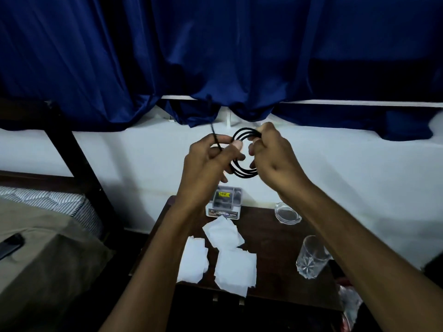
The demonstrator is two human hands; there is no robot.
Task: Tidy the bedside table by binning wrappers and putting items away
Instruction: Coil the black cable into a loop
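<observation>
Both hands are raised above the dark wooden bedside table [271, 238], holding a black cable [243, 174] wound into a coil of several loops. My left hand [211, 164] pinches the coil's left side, and the loose cable end sticks up past its fingers. My right hand [271, 154] grips the top right of the coil. On the table lie three white paper wrappers [225, 231] [193, 259] [236, 269].
A small clear box [225, 203] with a printed label stands at the table's back. A clear glass [311, 257] stands at the right, a clear round lid [287, 213] behind it. A bed [43, 259] with a dark phone [10, 244] lies left. Blue curtains [215, 56] hang behind.
</observation>
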